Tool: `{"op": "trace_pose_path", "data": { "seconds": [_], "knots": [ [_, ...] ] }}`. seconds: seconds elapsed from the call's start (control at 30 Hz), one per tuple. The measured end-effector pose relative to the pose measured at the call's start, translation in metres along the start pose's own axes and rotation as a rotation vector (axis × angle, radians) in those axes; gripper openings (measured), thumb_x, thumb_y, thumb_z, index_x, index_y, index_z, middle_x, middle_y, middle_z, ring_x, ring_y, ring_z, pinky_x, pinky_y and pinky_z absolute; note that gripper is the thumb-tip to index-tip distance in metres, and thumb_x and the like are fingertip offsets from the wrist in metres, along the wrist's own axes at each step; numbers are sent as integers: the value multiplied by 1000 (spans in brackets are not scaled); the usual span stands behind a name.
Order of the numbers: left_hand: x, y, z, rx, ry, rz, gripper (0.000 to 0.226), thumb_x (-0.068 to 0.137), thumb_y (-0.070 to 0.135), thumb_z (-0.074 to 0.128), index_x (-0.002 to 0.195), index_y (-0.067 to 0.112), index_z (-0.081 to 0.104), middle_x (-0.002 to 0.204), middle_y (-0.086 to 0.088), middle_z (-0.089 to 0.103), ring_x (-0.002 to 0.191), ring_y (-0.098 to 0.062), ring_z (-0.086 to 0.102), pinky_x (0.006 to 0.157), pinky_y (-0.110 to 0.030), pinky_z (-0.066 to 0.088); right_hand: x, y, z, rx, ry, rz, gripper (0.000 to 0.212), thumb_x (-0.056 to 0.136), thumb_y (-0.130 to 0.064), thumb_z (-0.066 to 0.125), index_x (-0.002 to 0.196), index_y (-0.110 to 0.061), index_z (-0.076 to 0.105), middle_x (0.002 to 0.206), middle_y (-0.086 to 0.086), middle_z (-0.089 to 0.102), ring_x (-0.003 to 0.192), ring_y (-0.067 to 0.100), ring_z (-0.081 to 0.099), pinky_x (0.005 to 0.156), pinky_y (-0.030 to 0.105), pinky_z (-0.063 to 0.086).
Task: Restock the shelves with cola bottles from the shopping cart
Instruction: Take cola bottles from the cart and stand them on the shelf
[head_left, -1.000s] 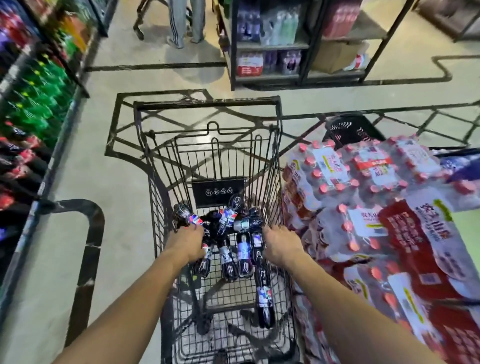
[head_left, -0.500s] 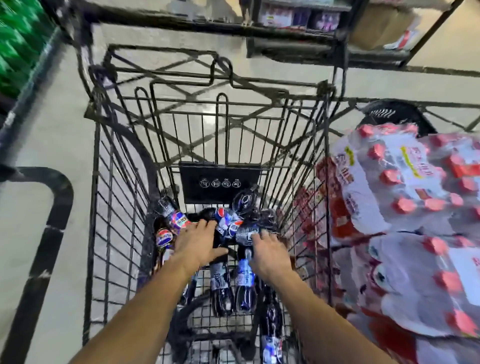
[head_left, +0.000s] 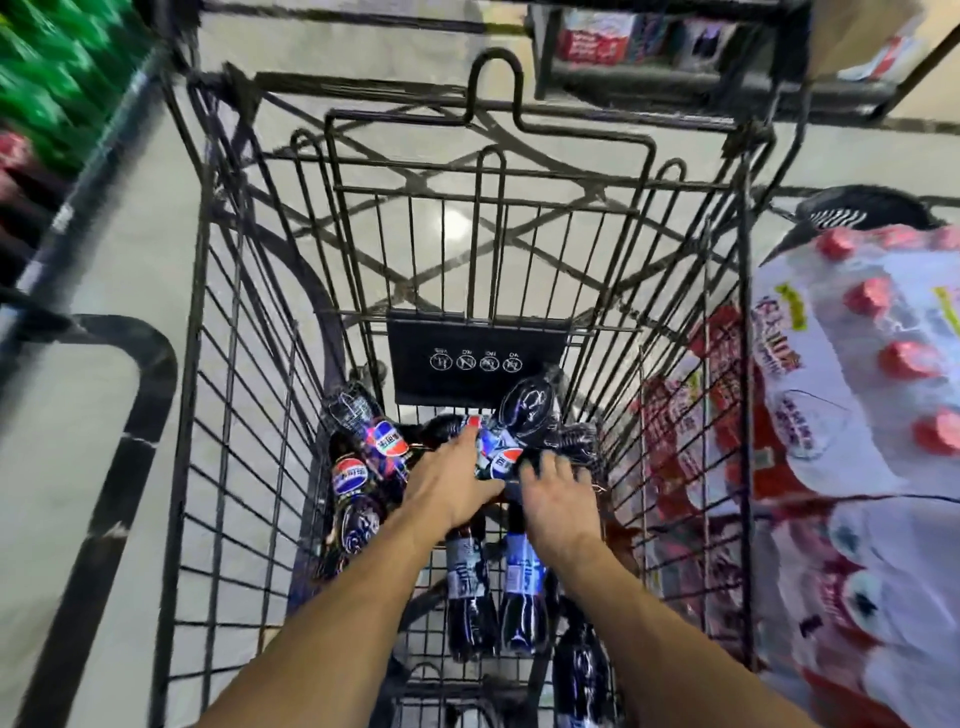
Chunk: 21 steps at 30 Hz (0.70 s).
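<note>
Black wire fills most of my view: the shopping cart (head_left: 223, 364) takes up the whole middle of the frame, and the cola bottles (head_left: 470, 587) are lying in a heap on its bottom, lower centre. Both hands are down in there. My left hand (head_left: 449, 486) is spread out over the pile, with one blue-labelled bottle (head_left: 500, 460) sitting in the V between thumb and forefinger. Just beside it, my right hand (head_left: 561, 501) has its fingers splayed flat on the bottles, not curled round anything. Shrink-wrapped packs of red-capped bottles (head_left: 857, 395) are on the right edge, and blurry green bottles (head_left: 47, 83) are upper left.
</note>
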<state>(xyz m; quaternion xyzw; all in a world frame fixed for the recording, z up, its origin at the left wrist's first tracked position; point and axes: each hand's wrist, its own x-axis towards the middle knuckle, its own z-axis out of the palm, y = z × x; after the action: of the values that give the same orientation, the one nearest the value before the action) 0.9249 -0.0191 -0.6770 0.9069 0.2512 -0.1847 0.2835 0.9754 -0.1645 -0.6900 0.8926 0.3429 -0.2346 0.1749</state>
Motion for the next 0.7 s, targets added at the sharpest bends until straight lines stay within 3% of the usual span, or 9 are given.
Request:
{"op": "trace_pose_path", "data": {
  "seconds": [0.07,0.17,0.23,0.33,0.4,0.5,0.57,0.63,0.7],
  "knots": [
    [-8,-3,-4,-24,-9,-8,76,85,52,73,144,21,37,121,-1,65,98,-20,64,81,-33,55,2,-3,0,13,3,31,82,88,-31,76,153,-9,31,152,18,30,139,33,35,114,47,36],
    [-24,-12,-15,-98,0,0,71,86,52,73,140,21,38,111,3,62,83,-10,59,64,-21,46,1,-9,3,57,10,69,90,86,-24,79,156,-11,24,155,17,27,139,31,35,116,45,35],
    [-34,-19,-24,-171,7,-7,76,84,51,75,143,23,36,108,7,61,84,-7,60,68,-25,52,-4,-11,6,99,7,93,93,89,-15,74,160,-14,15,160,17,26,142,32,36,118,46,33],
    [-48,-27,-40,-210,30,-25,82,81,52,77,147,25,35,108,11,60,86,-7,61,77,-30,56,-10,-12,8,130,-33,98,94,94,-22,70,163,-15,7,154,13,41,138,31,44,113,45,39],
    [-57,-32,-51,-207,56,-24,84,81,52,77,148,27,33,113,10,61,85,-7,63,74,-28,56,-18,-12,4,142,-41,87,87,97,-26,67,161,-15,10,147,8,50,129,27,53,101,40,48],
    [-83,-35,-68,-230,61,-51,80,83,47,77,148,27,35,114,10,66,75,1,63,57,-14,49,-50,-11,-13,223,-82,112,56,103,-26,57,150,-13,28,127,5,60,104,21,64,86,33,56],
    [-108,-32,-84,-189,71,-65,83,84,50,76,150,29,32,118,7,66,81,-5,66,65,-17,53,-76,-8,-28,287,-53,121,43,104,-29,53,141,-16,37,116,3,63,97,19,64,85,32,57],
    [-137,-28,-105,-135,94,-102,88,81,57,74,152,34,28,128,4,64,95,-15,68,83,-31,58,-104,0,-54,380,-23,148,38,103,-31,49,137,-18,39,116,2,64,97,19,61,83,31,54],
    [-168,-23,-130,-106,126,-113,83,80,60,74,149,34,34,124,7,65,93,-12,66,84,-32,57,-131,9,-82,418,-15,165,40,100,-30,52,137,-20,40,116,1,63,98,18,58,84,30,52]
  ]
}}
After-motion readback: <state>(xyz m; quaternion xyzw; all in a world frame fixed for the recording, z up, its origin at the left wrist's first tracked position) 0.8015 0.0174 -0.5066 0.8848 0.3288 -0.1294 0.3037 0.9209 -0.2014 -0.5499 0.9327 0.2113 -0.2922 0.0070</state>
